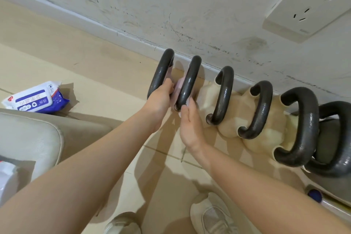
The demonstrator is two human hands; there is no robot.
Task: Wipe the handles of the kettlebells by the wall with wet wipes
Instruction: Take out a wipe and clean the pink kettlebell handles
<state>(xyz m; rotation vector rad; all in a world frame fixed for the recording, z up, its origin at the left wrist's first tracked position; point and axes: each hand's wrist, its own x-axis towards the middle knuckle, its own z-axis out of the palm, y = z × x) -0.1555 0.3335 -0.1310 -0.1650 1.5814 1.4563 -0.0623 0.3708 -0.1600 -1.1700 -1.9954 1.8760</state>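
Note:
Several kettlebells with dark handles stand in a row along the white wall. My left hand (161, 97) grips the near end of the leftmost handle (162, 71). My right hand (190, 123) presses a pale wet wipe (188, 102) against the near end of the second handle (189, 80); only a sliver of the wipe shows at my fingertips. To the right stand a third handle (223, 95), a fourth handle (260, 110) and a thick fifth handle (303, 125), on cream bodies. A blue and white pack of wet wipes (36, 98) lies on the floor at left.
A wall socket (307, 7) sits at upper right. A grey kettlebell (334, 138) stands at the far right. A beige cushion (28, 138) is at the left edge. My two shoes (212, 214) stand on the beige tiles below.

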